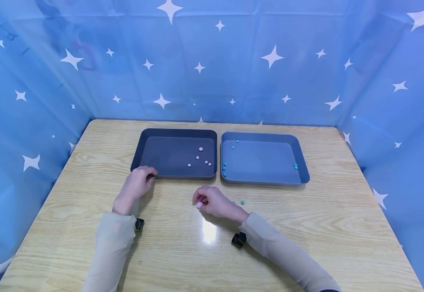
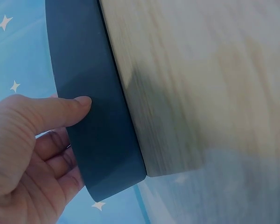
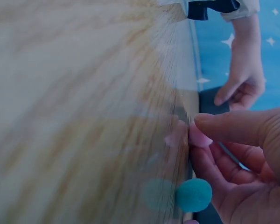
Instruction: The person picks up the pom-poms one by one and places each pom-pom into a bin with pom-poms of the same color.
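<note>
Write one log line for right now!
left hand grips dark tray; right hand pinches pink ball; dark tray: pink balls; blue tray: teal balls; table: loose teal balls

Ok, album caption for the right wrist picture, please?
Right fingers pinch a pink pom-pom near a teal pom-pom; behind, the left hand grips a tray.

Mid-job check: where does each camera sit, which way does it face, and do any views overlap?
Head: worn on the head, facing forward and down over the table, dark tray and blue tray; both hands and sleeves show.
Left wrist: worn on that wrist, facing the dark tray's wall, held by the left hand; no right hand shows.
Right wrist: worn on that wrist, facing the pink ball that the right hand pinches, a teal ball nearby; the left hand shows beyond.
Shared: head and right wrist both show the pink ball.
</note>
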`<state>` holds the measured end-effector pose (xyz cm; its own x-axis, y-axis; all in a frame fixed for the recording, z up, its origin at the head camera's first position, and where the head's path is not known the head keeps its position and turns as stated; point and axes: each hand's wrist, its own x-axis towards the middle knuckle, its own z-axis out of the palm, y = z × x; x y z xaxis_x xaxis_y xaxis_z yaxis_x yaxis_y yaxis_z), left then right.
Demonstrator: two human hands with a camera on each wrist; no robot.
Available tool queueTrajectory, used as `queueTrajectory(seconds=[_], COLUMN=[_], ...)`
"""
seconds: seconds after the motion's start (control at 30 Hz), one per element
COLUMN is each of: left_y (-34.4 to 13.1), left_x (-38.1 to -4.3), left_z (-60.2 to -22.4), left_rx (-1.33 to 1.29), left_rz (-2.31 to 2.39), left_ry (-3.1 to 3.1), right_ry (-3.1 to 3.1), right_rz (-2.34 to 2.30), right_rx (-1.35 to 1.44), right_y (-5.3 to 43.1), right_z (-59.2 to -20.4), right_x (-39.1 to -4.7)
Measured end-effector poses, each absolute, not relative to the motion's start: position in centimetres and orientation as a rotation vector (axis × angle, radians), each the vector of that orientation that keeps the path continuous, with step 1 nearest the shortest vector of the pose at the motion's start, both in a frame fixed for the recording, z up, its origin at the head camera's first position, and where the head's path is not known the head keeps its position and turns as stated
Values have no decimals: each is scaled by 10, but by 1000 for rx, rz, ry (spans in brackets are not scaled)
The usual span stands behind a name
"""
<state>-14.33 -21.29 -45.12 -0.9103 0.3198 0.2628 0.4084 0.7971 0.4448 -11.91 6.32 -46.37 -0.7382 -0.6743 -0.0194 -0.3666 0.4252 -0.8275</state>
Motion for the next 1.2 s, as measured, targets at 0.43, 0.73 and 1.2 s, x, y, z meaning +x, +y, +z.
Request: queueTrajectory(seconds=[0.43,0.73,1.2], left_y=[-214,-214,-214], left_x=[-143,-143,-142], left_z=[-453,-452,-451], left_rx=[-582,-583,-573], left_rz=[-754,-760,-765], left_ry=[-2791,-2810,-2821], right_ry=[2315,2313,2347], right_rz=[-1356,-1495,-1636], right_rx=[-850,-782,-771], right_y=[66,70,69], right_z=[-456,-435,-422], right_x=[-123,-131,-150])
